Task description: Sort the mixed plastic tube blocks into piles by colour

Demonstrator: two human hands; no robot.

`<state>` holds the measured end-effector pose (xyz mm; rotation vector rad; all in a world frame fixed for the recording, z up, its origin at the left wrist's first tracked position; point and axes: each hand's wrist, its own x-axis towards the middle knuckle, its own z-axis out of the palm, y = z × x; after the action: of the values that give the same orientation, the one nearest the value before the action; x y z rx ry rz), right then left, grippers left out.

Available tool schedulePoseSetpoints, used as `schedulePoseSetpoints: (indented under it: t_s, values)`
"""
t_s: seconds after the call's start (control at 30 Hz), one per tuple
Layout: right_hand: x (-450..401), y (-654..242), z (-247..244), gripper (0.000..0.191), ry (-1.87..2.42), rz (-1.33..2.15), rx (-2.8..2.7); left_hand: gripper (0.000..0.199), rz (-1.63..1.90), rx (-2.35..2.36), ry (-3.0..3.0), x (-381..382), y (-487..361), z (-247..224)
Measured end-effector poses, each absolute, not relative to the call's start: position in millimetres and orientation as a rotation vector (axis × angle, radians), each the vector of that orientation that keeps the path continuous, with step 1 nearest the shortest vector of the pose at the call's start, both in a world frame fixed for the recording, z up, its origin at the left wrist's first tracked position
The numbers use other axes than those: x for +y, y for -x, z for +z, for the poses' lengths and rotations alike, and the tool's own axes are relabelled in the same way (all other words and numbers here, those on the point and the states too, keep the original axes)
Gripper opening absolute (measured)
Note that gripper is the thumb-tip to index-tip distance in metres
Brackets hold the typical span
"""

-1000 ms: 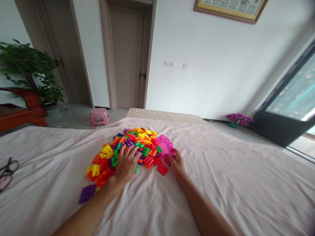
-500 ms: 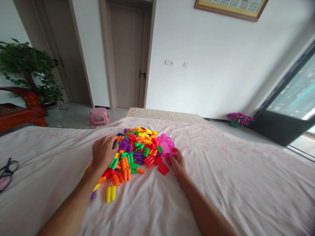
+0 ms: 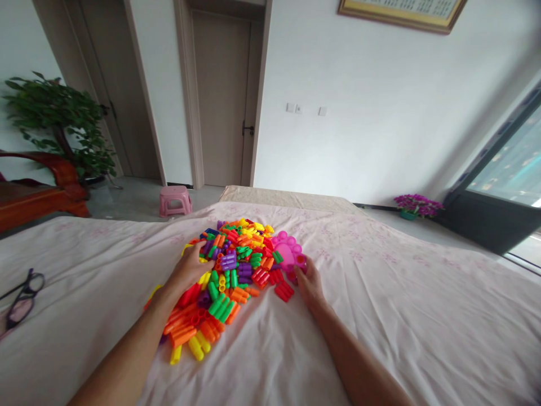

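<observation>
The left hand (image 3: pixel 191 266) is at the left side of the pile of plastic blocks (image 3: pixel 243 252). Its thumb stands apart from the fingers, with pieces of the pile showing just beyond the gap; whether any is gripped cannot be told. A purple block (image 3: pixel 228 260) lies just right of the thumb.

The right hand (image 3: pixel 311 282) has its fingers closed on the near right rim of the pink flower-shaped tray (image 3: pixel 285 255). The tray adjoins the pile's right side, on the patterned sheet (image 3: pixel 380 316).
</observation>
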<state>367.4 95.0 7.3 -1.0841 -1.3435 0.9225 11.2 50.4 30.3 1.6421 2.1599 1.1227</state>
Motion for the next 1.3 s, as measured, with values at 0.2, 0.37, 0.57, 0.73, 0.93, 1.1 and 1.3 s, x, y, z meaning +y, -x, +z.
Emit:
schedulePoseSetpoints:
  t_s: [0.2,0.37,0.57,0.73,0.93,1.1,1.3]
  values:
    - [95.1,-369.2,5.7,0.039,1.105,0.905,-1.339,0.045,1.219,2.034,-1.730,47.4,-38.2,41.8]
    - [94.1,-368.9,7.2,0.037,1.113,0.911,-1.334,0.035,1.278,2.075,-1.728,41.0,-39.0,57.1]
    - [93.8,-369.0,8.2,0.037,1.108,0.907,-1.324,0.054,1.215,2.300,-1.690,38.1,-12.4,55.1]
    - [94.5,-367.9,8.0,0.037,1.111,0.917,-1.330,0.064,1.004,2.262,-1.703,44.4,1.6,37.1]
    - [94.4,-366.9,8.8,0.039,1.101,0.926,-1.335,0.063,0.879,2.222,-1.678,47.4,-2.1,30.2]
    - [96.1,-369.9,6.2,0.043,1.129,0.904,-1.351,0.045,0.895,2.161,-1.716,43.9,-18.2,34.9]
    - [97.3,-369.9,5.3,0.042,1.125,0.913,-1.344,0.031,0.951,1.968,-1.785,38.5,-32.6,50.9]
